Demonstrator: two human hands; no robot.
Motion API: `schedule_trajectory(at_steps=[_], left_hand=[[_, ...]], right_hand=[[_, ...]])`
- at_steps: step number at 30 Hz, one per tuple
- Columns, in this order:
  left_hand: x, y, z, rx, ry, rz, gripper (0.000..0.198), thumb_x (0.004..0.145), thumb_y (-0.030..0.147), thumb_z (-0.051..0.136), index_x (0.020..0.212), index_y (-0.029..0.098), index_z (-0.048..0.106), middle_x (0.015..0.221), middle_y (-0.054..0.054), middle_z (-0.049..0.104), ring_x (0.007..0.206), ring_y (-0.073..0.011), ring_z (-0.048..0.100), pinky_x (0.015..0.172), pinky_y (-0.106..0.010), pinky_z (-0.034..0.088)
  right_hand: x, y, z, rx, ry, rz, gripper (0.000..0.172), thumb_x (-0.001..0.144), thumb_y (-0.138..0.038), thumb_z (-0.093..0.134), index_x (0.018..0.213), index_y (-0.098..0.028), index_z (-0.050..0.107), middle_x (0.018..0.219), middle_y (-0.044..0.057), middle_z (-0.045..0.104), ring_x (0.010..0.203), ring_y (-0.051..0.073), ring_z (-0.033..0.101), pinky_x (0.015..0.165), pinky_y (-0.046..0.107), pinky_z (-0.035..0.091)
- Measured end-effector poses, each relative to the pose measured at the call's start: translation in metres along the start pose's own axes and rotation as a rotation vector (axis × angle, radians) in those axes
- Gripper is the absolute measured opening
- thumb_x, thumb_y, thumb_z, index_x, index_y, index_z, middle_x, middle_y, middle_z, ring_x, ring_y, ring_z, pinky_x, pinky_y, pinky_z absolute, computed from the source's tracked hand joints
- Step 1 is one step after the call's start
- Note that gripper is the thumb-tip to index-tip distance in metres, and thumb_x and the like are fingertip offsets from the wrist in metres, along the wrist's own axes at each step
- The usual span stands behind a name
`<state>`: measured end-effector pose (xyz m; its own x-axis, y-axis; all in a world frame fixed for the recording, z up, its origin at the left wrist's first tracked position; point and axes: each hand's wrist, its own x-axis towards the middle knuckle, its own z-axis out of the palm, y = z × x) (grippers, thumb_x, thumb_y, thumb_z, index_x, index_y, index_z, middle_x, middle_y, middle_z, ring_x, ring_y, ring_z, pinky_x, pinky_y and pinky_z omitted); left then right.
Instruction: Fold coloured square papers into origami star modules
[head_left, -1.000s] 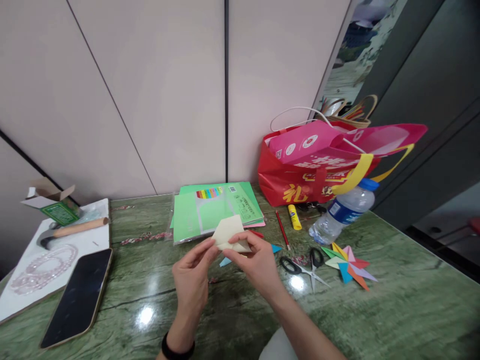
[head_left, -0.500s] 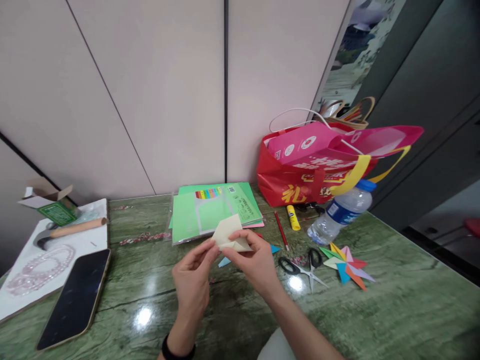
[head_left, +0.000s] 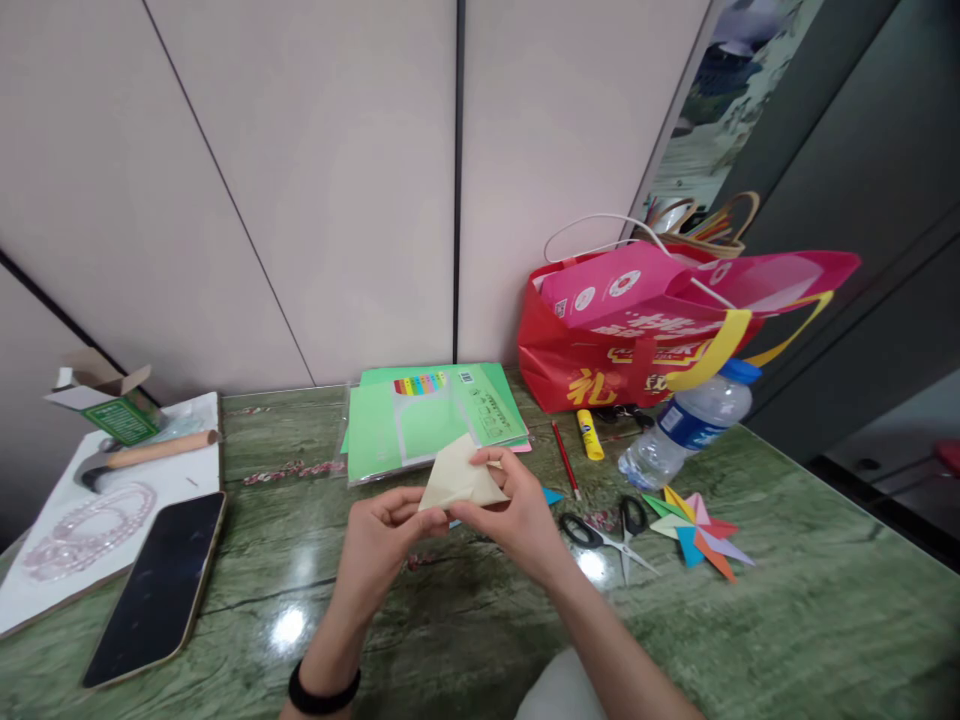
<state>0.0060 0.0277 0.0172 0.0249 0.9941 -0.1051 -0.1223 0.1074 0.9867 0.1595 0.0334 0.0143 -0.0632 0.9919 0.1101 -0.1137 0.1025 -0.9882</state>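
A folded cream sheet of paper (head_left: 459, 478) is held up over the table between my two hands. My left hand (head_left: 386, 535) pinches its lower left corner between thumb and fingers. On the other side, my right hand (head_left: 514, 510) grips the right part, thumb along the bottom edge and fingers behind. Part of a blue paper piece (head_left: 553, 496) shows on the table behind my right hand; the rest is hidden. Scissors (head_left: 611, 535) with black handles lie to the right, beside a multicoloured folded paper star (head_left: 699, 530).
Behind my hands lies a plastic pack of green paper (head_left: 390, 420). A red pencil (head_left: 566, 460), a yellow glue stick (head_left: 589, 436), a water bottle (head_left: 686, 425) and a red bag (head_left: 570, 355) stand or lie right. At left are a phone (head_left: 157, 590) and a hammer (head_left: 150, 455).
The cream paper has been turned and its lower edge now looks folded into a wider triangle. My left hand has shifted its pinch to the bottom left corner. The view moved slightly.
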Motion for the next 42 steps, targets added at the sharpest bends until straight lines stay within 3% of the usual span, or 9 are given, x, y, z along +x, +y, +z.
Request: schedule_trajectory(at_steps=[5,11,16,21,27,33,42], left_hand=[[-0.001,-0.001,-0.001,0.002,-0.023,0.004,0.017,0.057,0.024,0.077,0.07,0.013,0.072,0.063,-0.008,0.073,0.057,-0.0198,0.068,0.059,-0.026,0.056],[0.0,-0.003,0.002,-0.033,0.009,0.004,0.019,0.057,0.025,0.077,0.07,0.013,0.071,0.065,-0.008,0.074,0.06,-0.0196,0.069,0.061,-0.025,0.055],[-0.002,-0.006,0.006,0.053,0.066,0.062,0.018,0.062,0.027,0.074,0.072,0.013,0.071,0.066,-0.006,0.074,0.062,-0.0187,0.069,0.058,-0.022,0.053],[-0.004,-0.01,0.009,0.021,0.116,0.117,0.016,0.062,0.026,0.074,0.073,0.014,0.071,0.068,-0.004,0.074,0.064,-0.0181,0.068,0.061,-0.022,0.053],[-0.001,-0.01,0.012,-0.057,0.08,0.087,0.019,0.062,0.025,0.075,0.076,0.013,0.07,0.072,-0.006,0.075,0.066,-0.0198,0.069,0.065,-0.025,0.055],[-0.001,-0.009,0.013,-0.107,0.068,0.084,0.022,0.061,0.024,0.075,0.079,0.013,0.07,0.075,-0.007,0.075,0.068,-0.0215,0.07,0.067,-0.028,0.056],[-0.001,-0.01,0.011,-0.069,0.026,0.028,0.022,0.06,0.024,0.076,0.079,0.013,0.07,0.074,-0.007,0.075,0.068,-0.0206,0.069,0.067,-0.026,0.056]], right_hand=[[0.001,0.0,-0.001,0.01,-0.03,0.019,0.04,0.057,-0.02,0.07,0.087,-0.02,0.043,0.071,-0.002,0.059,0.058,0.012,0.052,0.051,0.02,0.04],[0.003,0.005,-0.002,-0.02,-0.004,0.018,0.026,0.058,-0.024,0.071,0.074,-0.017,0.051,0.061,-0.005,0.051,0.054,0.01,0.046,0.048,0.019,0.035],[0.003,0.003,0.002,0.094,0.078,0.001,0.037,0.055,-0.02,0.073,0.083,-0.019,0.047,0.068,-0.004,0.057,0.056,0.011,0.051,0.051,0.02,0.04],[0.004,0.003,0.006,0.232,0.064,0.015,0.057,0.055,-0.016,0.072,0.104,-0.021,0.044,0.082,0.0,0.063,0.07,0.015,0.061,0.063,0.024,0.049],[0.003,0.005,0.006,0.233,0.128,-0.047,0.042,0.06,-0.017,0.07,0.094,-0.022,0.045,0.07,-0.004,0.062,0.056,0.013,0.059,0.055,0.023,0.048],[0.002,0.005,0.004,0.079,0.123,-0.032,0.017,0.061,-0.023,0.071,0.071,-0.017,0.059,0.065,-0.002,0.06,0.057,0.012,0.058,0.056,0.022,0.047],[0.002,0.002,0.003,-0.003,0.126,-0.037,0.01,0.062,-0.021,0.07,0.064,-0.015,0.062,0.064,-0.001,0.061,0.058,0.013,0.059,0.056,0.022,0.046]])
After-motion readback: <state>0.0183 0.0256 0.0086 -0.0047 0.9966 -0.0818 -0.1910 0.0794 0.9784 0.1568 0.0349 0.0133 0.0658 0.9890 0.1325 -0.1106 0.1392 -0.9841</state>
